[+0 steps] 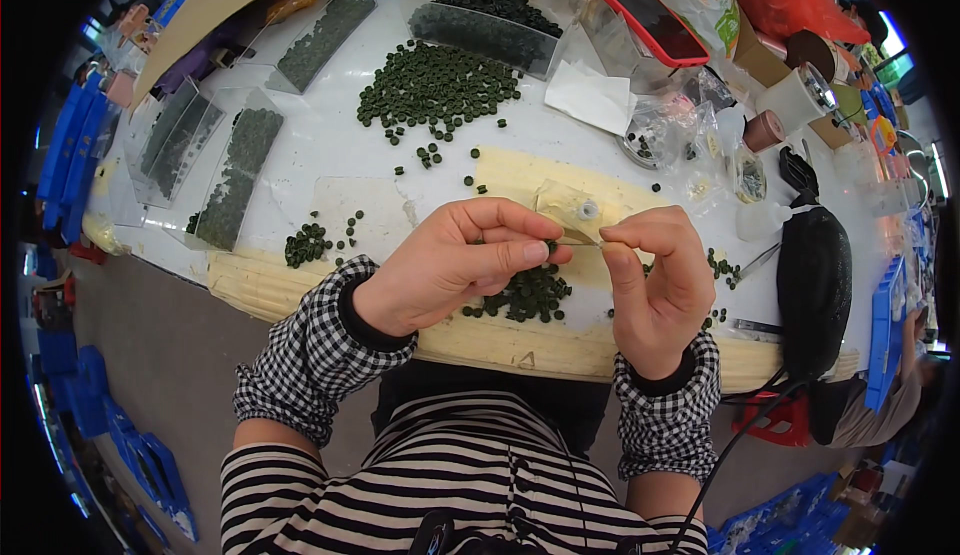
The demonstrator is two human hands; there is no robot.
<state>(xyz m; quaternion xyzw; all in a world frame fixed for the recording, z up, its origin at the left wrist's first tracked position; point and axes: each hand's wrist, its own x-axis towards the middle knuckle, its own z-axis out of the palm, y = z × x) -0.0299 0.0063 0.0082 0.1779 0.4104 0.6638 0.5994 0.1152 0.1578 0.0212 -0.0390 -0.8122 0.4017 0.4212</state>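
Note:
My left hand (470,255) pinches a small dark green round piece (551,246) between thumb and forefinger. Facing it, my right hand (660,285) is closed on a thin rod (582,245), like a needle or wire, which reaches across to the green piece. Whether the rod's tip is inside the piece cannot be made out. Below the fingers, a small heap of similar green pieces (530,297) lies near the table's front edge. Just beyond my hands stands a cream-coloured block (562,203) with a small clear cap-like part (587,209) on it.
A larger pile of green pieces (435,90) spreads farther back, before a clear bin (485,37) of them. Clear trays (240,180) stand at left. A red-edged phone (645,17), white paper (590,95) and a black pouch (815,290) lie right. Yellowish padding (290,290) lines the front edge.

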